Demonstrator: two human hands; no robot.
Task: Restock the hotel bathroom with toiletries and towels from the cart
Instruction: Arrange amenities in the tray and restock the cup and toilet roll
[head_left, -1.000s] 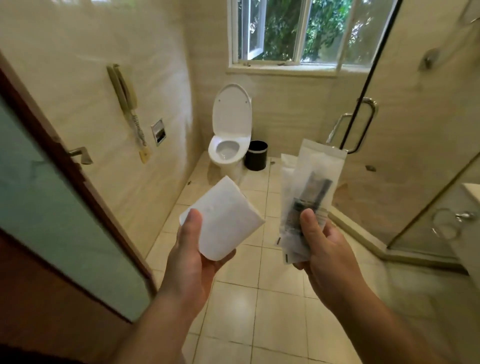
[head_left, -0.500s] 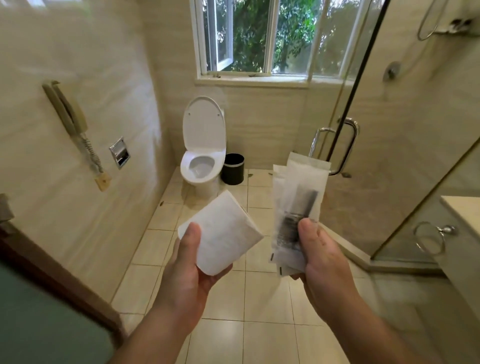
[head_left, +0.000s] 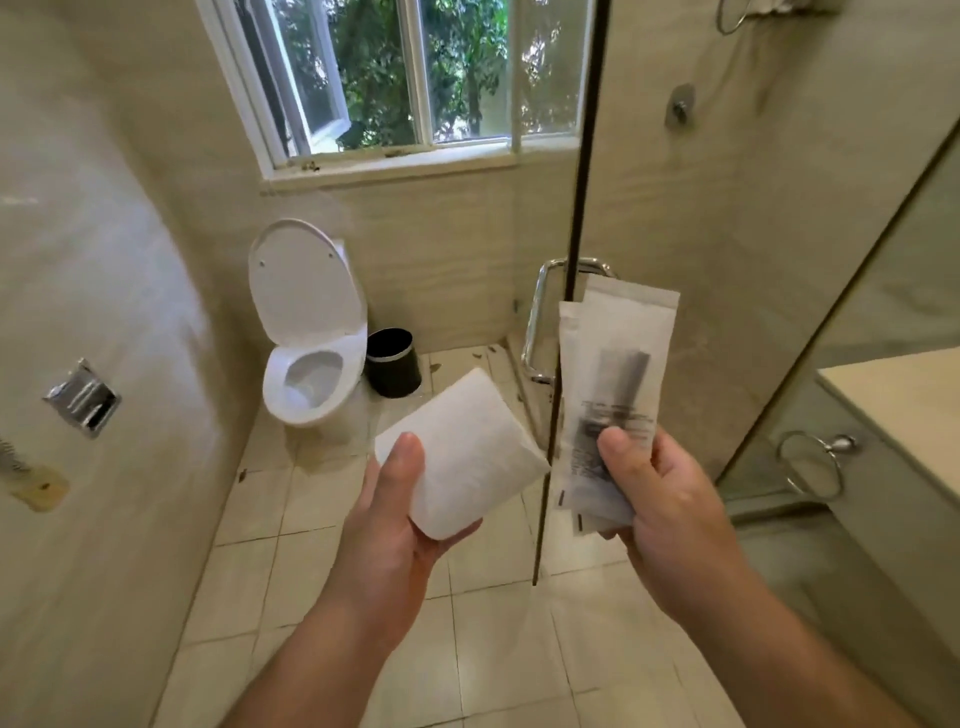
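Two hands were held up over the tiled floor (head_left: 322, 519), a little apart, each clamped on its own thing. The left hand (head_left: 395, 525) gripped a white packet (head_left: 467, 447), soft-looking and squarish, with the thumb laid across its near left corner and the fingers curled beneath. The packet tilted up toward the far right, and its right corner came close to the sachets without seeming to touch them. The right hand (head_left: 670, 509) pinched the lower end of flat translucent sachets (head_left: 613, 395), at least two stacked one on the other and standing nearly upright, with the thumb on the front. Something dark and long lay inside the front one. The print was too blurred to read, so it may have been a small tube.

Beyond the hands, at the far left, a white toilet (head_left: 306, 353) stood with its lid raised against the far wall. A black bin (head_left: 393, 362) with a silver band sat just beside it on the right. Above them a window (head_left: 415, 78) showed green leaves, with one pane standing open. The glass shower door (head_left: 649, 208) ran down the middle right, its chrome handle (head_left: 535, 332) partly behind the sachets. At the right edge was a pale worktop (head_left: 904, 400), with a chrome towel ring (head_left: 810, 462) fixed below it. A recessed metal holder (head_left: 83, 397) was set into the left wall.
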